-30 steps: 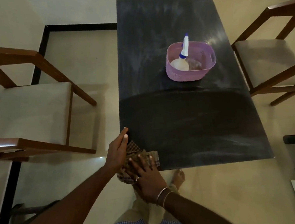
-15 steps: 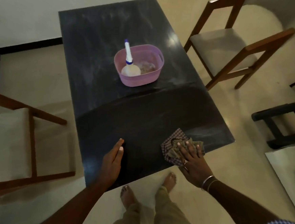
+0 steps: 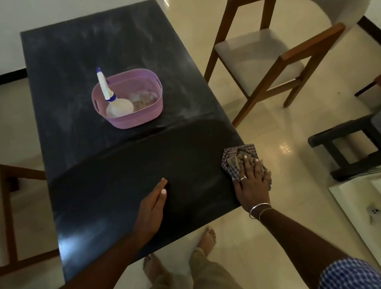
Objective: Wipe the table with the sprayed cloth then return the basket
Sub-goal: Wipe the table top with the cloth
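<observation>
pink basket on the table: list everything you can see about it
The pink basket looks like plastic: oval, open-topped, a handle slot at each end. It stands upright on the dark table, on the streaky far part. Inside, a white spray bottle with a blue collar leans toward the left rim, beside something brownish I cannot identify. Only table and contents touch it.

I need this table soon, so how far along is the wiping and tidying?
Done: the near half of the table looks dark and streak-free. In hand: the right hand presses the cloth at the right edge; the left hand rests flat on top. Left: the far half looks dusty, and the basket with the spray bottle sits there, not yet returned.
</observation>
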